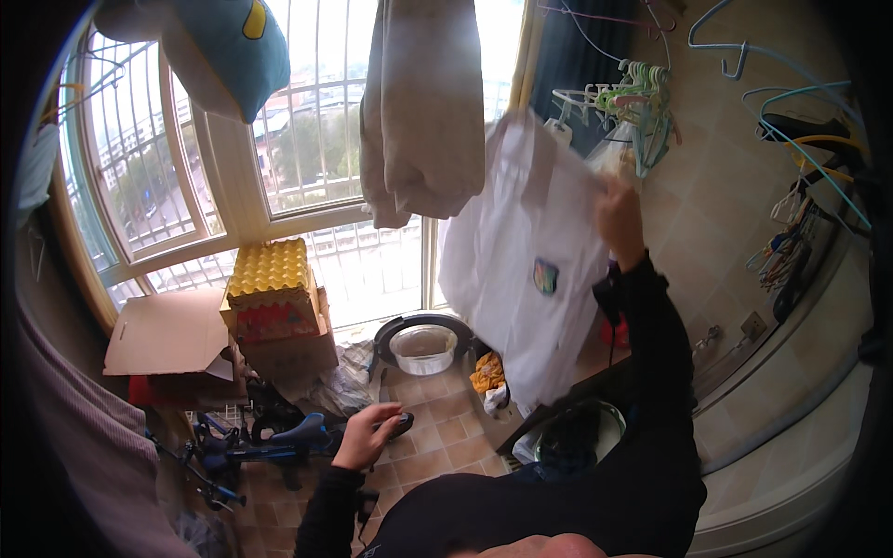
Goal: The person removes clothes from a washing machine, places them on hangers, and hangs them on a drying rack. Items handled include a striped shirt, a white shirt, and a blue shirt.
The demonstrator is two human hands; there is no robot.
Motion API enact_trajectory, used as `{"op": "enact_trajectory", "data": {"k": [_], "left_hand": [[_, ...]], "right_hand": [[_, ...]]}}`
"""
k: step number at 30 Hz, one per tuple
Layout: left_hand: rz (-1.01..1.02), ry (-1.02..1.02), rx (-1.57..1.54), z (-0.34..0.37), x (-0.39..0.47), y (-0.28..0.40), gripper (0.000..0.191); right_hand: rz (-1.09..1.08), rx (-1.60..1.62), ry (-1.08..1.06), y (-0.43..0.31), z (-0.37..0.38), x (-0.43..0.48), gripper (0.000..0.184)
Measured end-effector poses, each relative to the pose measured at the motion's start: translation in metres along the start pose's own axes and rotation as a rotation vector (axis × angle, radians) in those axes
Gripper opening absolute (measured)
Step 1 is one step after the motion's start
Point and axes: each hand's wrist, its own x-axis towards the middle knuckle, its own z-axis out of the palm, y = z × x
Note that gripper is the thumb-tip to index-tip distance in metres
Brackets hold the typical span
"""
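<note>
A white long garment (516, 230) with a small dark multicoloured patch (545, 276) hangs in front of me on the right, slightly blurred. My right hand (621, 220) is raised and closed on its upper right edge. Low in the middle, my left hand (368, 436) holds nothing, its thumb and fingers apart, over the tiled floor (432, 418). Beyond its fingertips lies a dark object that I cannot make out. Just left of the white garment hangs a beige garment (425, 111), its top cut off by the picture's rim.
Green and white hangers (638, 97) cluster at upper right. A blue plush item (237, 59) hangs upper left. Below the barred window stand cardboard boxes (174, 324), yellow egg trays (271, 268) and a clear basin (424, 349). A small blue bicycle (272, 450) stands left; a tub of dark clothes (607, 422) sits right.
</note>
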Motion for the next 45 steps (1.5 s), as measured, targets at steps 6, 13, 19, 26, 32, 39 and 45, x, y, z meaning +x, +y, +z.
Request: {"op": "enact_trajectory", "data": {"k": [6,13,19,26,32,39,45], "left_hand": [[-0.233,0.279,-0.304,-0.005,-0.073,-0.059,0.024],[-0.302,0.463,-0.296,-0.014,-0.105,-0.07,0.021],[-0.304,0.544,-0.289,-0.015,-0.114,-0.073,0.02],[-0.377,0.62,-0.299,-0.008,-0.116,-0.076,0.02],[-0.411,0.654,-0.282,-0.001,-0.12,-0.08,0.02],[-0.417,0.658,-0.283,0.005,-0.121,-0.082,0.019],[-0.42,0.64,-0.235,0.006,-0.126,-0.086,0.019]], "right_hand": [[-0.165,-0.177,0.251,0.014,0.018,0.15,0.041],[-0.178,-0.297,0.436,0.026,0.041,0.283,0.051],[-0.274,-0.461,0.658,0.046,0.061,0.351,0.031],[-0.237,-0.601,0.597,0.071,0.091,0.4,0.035],[-0.337,-0.588,0.658,0.089,0.108,0.424,0.035],[-0.349,-0.637,0.543,0.088,0.11,0.441,0.033],[-0.375,-0.509,0.576,0.046,0.086,0.394,0.047]]}}
